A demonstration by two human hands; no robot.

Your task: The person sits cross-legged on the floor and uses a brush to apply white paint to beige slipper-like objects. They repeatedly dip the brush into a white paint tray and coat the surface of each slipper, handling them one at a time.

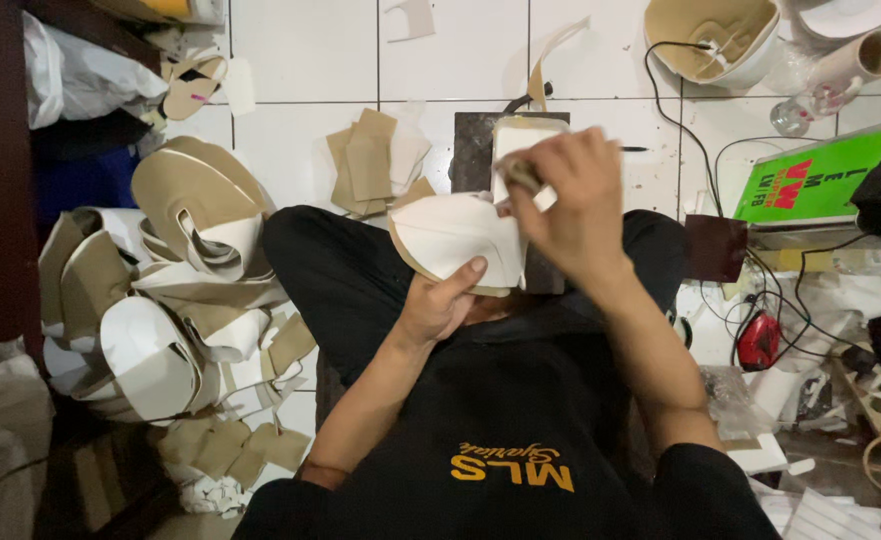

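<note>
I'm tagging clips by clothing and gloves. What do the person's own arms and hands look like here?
Both hands are bare: no gloves on the left hand or the right hand. No rings, watch or bracelet show in this view. The forearms are uncovered too; short black sleeves end near the elbows, part of a black shirt with yellow lettering on its front.

Black short-sleeved shirt, yellow lettering, black trousers

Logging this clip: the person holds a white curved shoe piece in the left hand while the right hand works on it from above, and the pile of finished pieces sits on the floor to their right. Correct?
Not quite. The head view shows the pile of finished pieces on the person's left, not right. The rest stands: the left hand holds the white curved shoe piece, and the right hand works on it from above.
</note>
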